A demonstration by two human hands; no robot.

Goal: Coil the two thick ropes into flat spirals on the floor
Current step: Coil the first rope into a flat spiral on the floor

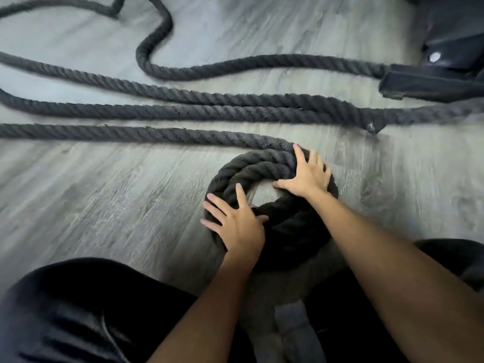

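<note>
A thick dark grey rope forms a small flat coil [259, 166] of about two turns on the floor in front of me, with bare floor showing in its centre. My left hand [235, 224] lies spread on the coil's near-left side. My right hand [306, 174] presses flat with fingers spread on its far-right side. From the coil the rope's free length [104, 132] runs straight off to the left. Further back, more rope [183, 103] lies in long lines and loops, with a taped end [373, 127] at the right.
The floor [104, 200] is grey wood-look planking. A black base of some equipment [432, 79] sits at the far right, with rope passing beside it. My knees in dark clothing fill the lower left and lower right.
</note>
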